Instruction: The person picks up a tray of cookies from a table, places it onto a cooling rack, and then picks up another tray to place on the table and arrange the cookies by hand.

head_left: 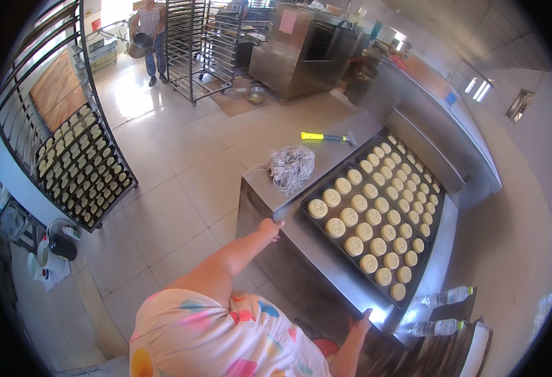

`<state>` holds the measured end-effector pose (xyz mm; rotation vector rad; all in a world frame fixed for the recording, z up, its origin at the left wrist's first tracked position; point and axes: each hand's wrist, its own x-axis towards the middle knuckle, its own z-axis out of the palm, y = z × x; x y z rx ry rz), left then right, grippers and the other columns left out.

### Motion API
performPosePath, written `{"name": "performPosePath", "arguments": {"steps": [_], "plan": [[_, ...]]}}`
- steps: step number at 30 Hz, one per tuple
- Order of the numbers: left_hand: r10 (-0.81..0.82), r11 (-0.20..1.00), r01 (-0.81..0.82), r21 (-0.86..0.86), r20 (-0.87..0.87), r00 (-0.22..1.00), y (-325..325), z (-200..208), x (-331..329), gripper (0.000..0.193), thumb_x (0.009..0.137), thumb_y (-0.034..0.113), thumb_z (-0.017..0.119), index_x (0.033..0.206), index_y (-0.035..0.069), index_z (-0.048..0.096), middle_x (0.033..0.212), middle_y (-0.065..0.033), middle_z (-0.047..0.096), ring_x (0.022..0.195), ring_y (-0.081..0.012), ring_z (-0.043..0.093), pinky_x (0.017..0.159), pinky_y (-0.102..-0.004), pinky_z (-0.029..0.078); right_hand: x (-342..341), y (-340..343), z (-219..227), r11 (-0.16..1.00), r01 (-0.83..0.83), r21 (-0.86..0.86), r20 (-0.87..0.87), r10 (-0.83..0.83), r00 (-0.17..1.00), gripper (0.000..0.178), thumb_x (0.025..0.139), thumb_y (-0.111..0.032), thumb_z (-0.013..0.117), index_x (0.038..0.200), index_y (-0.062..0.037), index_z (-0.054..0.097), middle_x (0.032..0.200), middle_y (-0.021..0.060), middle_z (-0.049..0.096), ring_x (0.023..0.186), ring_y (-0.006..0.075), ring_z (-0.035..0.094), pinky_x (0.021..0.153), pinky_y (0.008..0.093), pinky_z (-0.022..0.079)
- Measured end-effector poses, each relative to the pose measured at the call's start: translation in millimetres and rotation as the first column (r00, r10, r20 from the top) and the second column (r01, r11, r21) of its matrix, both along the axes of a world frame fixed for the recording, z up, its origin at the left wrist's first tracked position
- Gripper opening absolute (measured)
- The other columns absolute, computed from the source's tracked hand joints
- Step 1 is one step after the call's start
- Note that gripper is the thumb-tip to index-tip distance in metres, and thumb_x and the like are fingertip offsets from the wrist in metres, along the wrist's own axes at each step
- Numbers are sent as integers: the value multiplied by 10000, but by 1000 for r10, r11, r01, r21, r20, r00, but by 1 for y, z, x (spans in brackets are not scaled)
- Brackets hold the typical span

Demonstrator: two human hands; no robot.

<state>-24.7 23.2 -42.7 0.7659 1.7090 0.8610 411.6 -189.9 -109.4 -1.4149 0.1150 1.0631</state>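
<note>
My left hand [271, 230] is closed on the near left edge of a steel worktable [292, 242], its fingers curled at the rim. Farther right along the same edge, my right hand [359, 323] grips with the thumb on top and the other fingers mostly hidden. Dark baking trays [305, 205] lie on the steel, bearing rows of round, pale pastries [363, 232] with patterned tops. Beyond my left hand sits a tangled bundle of grey-white string [290, 168]. Behind it lies a tool with a yellow and black handle [323, 136].
Two clear plastic bottles [449, 296] lie at the right end. On the left stands a tall rack [92, 81] with filled trays. More racks [187, 50] and a large steel machine [304, 53] stand at the back, near a person holding a metal pot [141, 45].
</note>
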Motion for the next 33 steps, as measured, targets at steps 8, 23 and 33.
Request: {"name": "performPosePath", "arguments": {"steps": [8, 23, 33], "plan": [[15, 1000, -15, 23, 20, 1000, -1, 3, 3, 435, 866, 366, 607, 935, -61, 563, 822, -169, 635, 699, -271, 672, 529, -361, 544, -3, 0, 3, 999, 22, -47, 74, -18, 997, 609, 731, -554, 699, 1016, -42, 534, 910, 134, 572, 744, 265, 561, 608, 379, 490], [-35, 999, 35, 9, 27, 999, 2, 0, 2, 443, 853, 336, 633, 979, -79, 542, 874, -203, 635, 698, -297, 673, 537, -384, 556, -2, -3, 0, 999, 36, 7, 42, -37, 998, 550, 786, -466, 684, 1100, -45, 521, 1009, 116, 549, 843, 273, 549, 675, 419, 480], [17, 1000, -19, 7, 147, 989, 4, -6, -3, 487, 855, 328, 633, 1133, -36, 466, 1065, -203, 585, 775, -332, 668, 603, -412, 565, -9, 0, 4, 997, 41, -65, 65, -37, 997, 553, 796, -469, 675, 1095, -38, 497, 1025, 128, 528, 884, 283, 552, 698, 411, 508]]}}
